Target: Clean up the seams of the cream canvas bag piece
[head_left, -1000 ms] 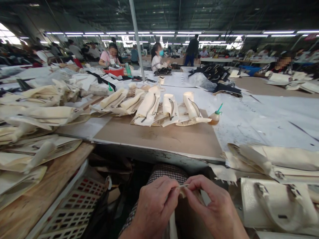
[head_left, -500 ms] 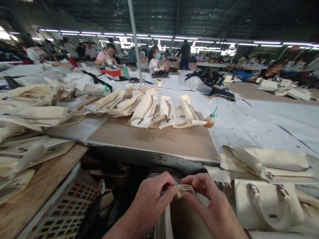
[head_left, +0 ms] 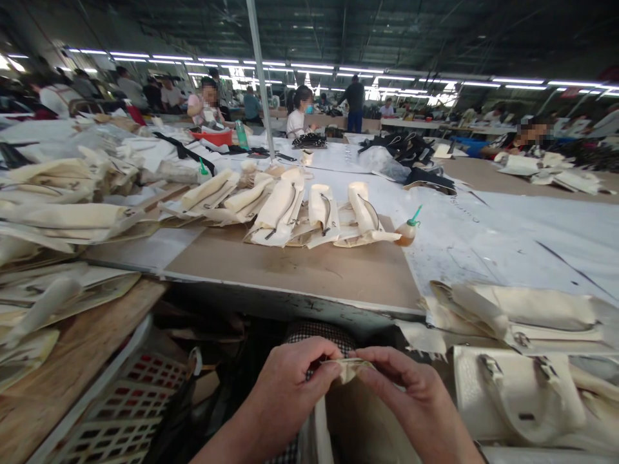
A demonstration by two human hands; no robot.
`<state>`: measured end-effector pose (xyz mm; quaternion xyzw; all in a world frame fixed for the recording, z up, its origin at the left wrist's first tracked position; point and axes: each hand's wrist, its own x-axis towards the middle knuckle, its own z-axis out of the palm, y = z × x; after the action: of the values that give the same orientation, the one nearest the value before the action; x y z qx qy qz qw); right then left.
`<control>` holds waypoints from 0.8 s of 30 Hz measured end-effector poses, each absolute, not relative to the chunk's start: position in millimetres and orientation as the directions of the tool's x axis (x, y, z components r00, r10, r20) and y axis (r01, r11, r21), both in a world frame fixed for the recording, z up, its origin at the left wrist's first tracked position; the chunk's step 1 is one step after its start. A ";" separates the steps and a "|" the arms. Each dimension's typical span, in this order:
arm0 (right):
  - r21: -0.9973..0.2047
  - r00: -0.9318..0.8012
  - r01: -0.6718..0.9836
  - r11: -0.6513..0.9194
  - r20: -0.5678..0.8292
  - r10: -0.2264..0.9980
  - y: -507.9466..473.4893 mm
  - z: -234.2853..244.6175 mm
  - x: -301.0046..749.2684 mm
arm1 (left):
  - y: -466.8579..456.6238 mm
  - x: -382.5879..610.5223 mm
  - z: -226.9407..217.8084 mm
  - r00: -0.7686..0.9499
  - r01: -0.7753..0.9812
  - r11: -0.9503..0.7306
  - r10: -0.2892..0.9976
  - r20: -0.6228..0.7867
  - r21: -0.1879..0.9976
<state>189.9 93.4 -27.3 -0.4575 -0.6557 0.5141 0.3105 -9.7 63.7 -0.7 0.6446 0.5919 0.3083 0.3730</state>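
Over my lap I hold a cream bag piece (head_left: 348,371) by its folded top edge. My left hand (head_left: 283,386) pinches that edge between thumb and fingers from the left. From the right, the thumb and fingertips of my right hand (head_left: 416,390) close on the same edge, a short way from the left thumb. Below the hands the piece hangs down, its lower part in shadow and partly hidden by my wrists. To the right of my right hand stands a finished-looking cream handbag (head_left: 517,393) with looped handles.
Several cream bag pieces with zippers (head_left: 280,212) lie along the brown board (head_left: 290,267) ahead. A glue bottle (head_left: 407,230) with a green nozzle stands at their right. More pieces (head_left: 62,225) are heaped at left, above a white plastic basket (head_left: 126,399). Other people sit farther back.
The fingers of both hands have shifted slightly along the bag piece's edge, with the right fingertips now flatter and closer to the left. The view has turned a little.
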 end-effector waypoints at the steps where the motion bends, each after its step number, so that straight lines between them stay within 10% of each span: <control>1: -0.962 -0.390 0.271 0.041 -0.070 0.918 93.5 -26.7 189.2 | 63.3 -10.1 -1.3 0.112 0.528 -0.025 0.993 -0.041 0.849; 17: -0.980 -0.345 0.196 -0.043 -0.110 0.932 90.8 -25.0 182.3 | 59.6 -13.9 7.0 0.073 0.459 0.107 0.985 -0.158 0.882; 24: -0.978 -0.335 0.178 0.111 0.046 0.941 85.8 -30.3 179.8 | 60.4 -9.1 4.1 0.071 0.567 -0.048 0.997 0.010 0.822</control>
<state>179.8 85.8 -30.3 -0.4355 -0.6423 0.5048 0.3781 -9.1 60.4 4.1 0.6496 0.6021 0.3196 0.3366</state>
